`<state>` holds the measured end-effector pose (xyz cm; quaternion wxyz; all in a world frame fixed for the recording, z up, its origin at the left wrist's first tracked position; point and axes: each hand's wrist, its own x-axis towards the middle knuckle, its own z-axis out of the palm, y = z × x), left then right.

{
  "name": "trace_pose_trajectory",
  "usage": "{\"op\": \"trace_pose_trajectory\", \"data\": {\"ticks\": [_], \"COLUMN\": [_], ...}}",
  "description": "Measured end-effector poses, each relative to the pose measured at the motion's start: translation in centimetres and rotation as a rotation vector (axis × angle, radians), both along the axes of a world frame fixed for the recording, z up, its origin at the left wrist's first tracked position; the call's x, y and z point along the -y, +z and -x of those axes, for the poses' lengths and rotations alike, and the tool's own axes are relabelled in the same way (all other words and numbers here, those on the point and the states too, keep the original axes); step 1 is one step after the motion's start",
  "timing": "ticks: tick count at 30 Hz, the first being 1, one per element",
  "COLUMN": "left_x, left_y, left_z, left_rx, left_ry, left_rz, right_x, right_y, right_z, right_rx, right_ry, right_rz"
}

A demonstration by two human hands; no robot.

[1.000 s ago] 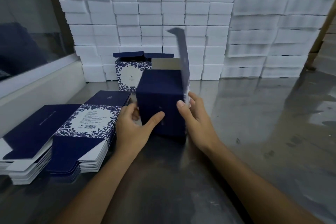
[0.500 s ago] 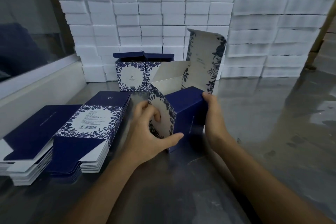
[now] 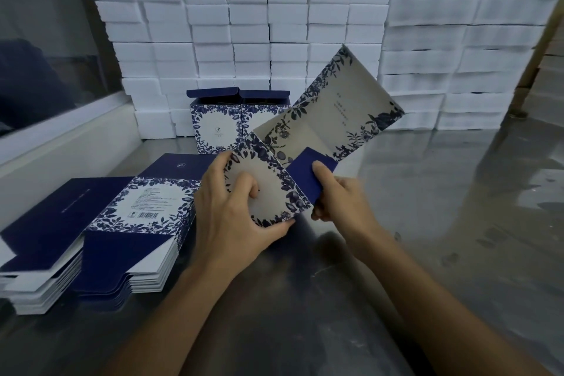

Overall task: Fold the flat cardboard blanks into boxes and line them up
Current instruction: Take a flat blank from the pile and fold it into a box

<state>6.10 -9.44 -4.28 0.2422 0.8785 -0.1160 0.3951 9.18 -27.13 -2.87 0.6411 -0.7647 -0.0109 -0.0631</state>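
The box [image 3: 274, 189] is now tilted, its open end turned toward the person. Left hand [image 3: 235, 210] fingers grasp its floral wall; right hand [image 3: 338, 201] pinches a blue flap [image 3: 308, 174], ready for tucking. Behind the box stand two finished boxes [image 3: 222, 122]; blanks [image 3: 91, 229] lie left.
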Motion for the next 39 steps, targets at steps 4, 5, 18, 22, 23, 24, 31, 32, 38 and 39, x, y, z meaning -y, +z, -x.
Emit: {"op": "trace_pose_trajectory", "data": {"ticks": [4, 5, 18, 22, 23, 24, 31, 32, 38, 39], "left_x": [-0.1, -0.2, -0.4, -0.3, -0.2, 0.0, 0.4, 0.3, 0.0, 0.0], "left_y": [-0.2, -0.2, -0.1, -0.1, -0.1, -0.1, 0.1, 0.2, 0.9, 1.0], "left_z": [-0.2, -0.3, -0.6, -0.4, -0.2, 0.0, -0.1, -0.2, -0.3, -0.3], "left_rx": [0.024, 0.031, 0.059, 0.092, 0.082, 0.067, 0.07, 0.061, -0.01, -0.02], "left_ry": [0.017, 0.024, 0.074, -0.085, -0.148, -0.206, -0.241, -0.231, -0.311, -0.31], "left_rz": [-0.055, -0.068, -0.051, 0.191, 0.277, 0.347, 0.551, 0.58, 0.914, 0.946], "right_x": [-0.1, 0.0, -1.4, -1.0, -0.9, -0.8, -0.3, -0.2, -0.4, -0.5], "right_y": [-0.2, -0.2, -0.4, -0.8, -0.9, -0.8, -0.8, -0.8, -0.8, -0.7], "right_z": [-0.1, -0.1, 1.2, 1.0, 0.8, 0.6, 0.0, 0.0, 0.6, 0.7], "right_rx": [0.056, 0.066, 0.089, 0.191, 0.223, 0.247, 0.352, 0.371, 0.552, 0.573], "right_ry": [0.009, -0.009, 0.188, -0.047, -0.096, -0.123, -0.216, -0.219, -0.166, -0.162], "right_rz": [-0.036, -0.046, 0.031, 0.036, 0.033, 0.028, -0.067, -0.062, -0.054, -0.05]}}
